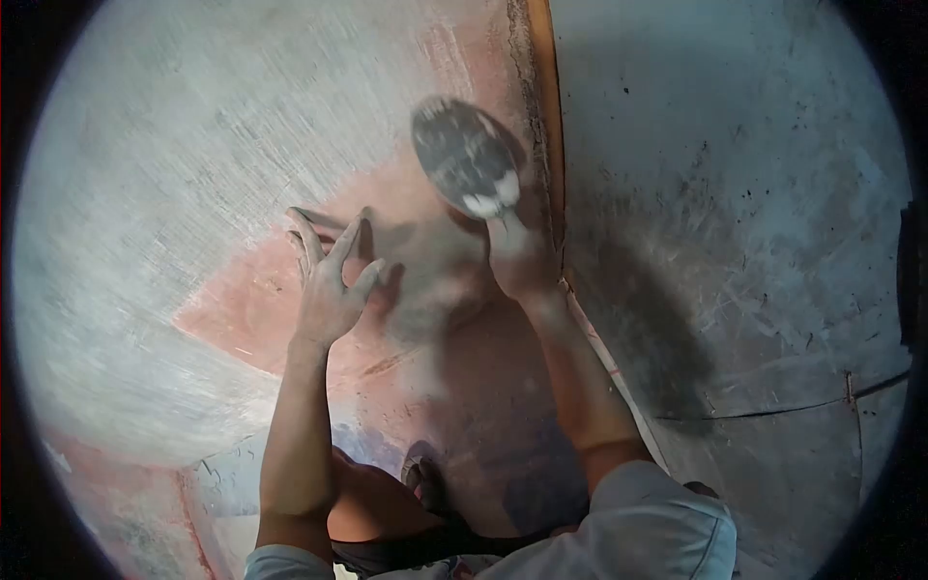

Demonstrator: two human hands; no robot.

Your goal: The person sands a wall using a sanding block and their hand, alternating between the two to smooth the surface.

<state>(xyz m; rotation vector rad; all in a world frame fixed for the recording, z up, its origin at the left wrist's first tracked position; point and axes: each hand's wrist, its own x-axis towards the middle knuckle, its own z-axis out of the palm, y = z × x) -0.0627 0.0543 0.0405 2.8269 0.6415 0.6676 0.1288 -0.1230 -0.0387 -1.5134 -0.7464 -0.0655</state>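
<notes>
My right hand (520, 253) grips a trowel (466, 157) whose dark, plaster-smeared blade is pressed against the wall near an orange vertical edge (547, 116). The blade is blurred by motion. My left hand (331, 278) rests flat on the wall with fingers spread, a little left of the trowel, on a reddish bare patch (425, 290). Grey-white plaster (193, 174) covers the wall above and left of both hands.
A grey concrete surface (754, 213) with dark specks and a crack line lies right of the orange edge. My knee and a sandalled foot (418, 478) show at the bottom, with my grey sleeve (648, 527) at lower right.
</notes>
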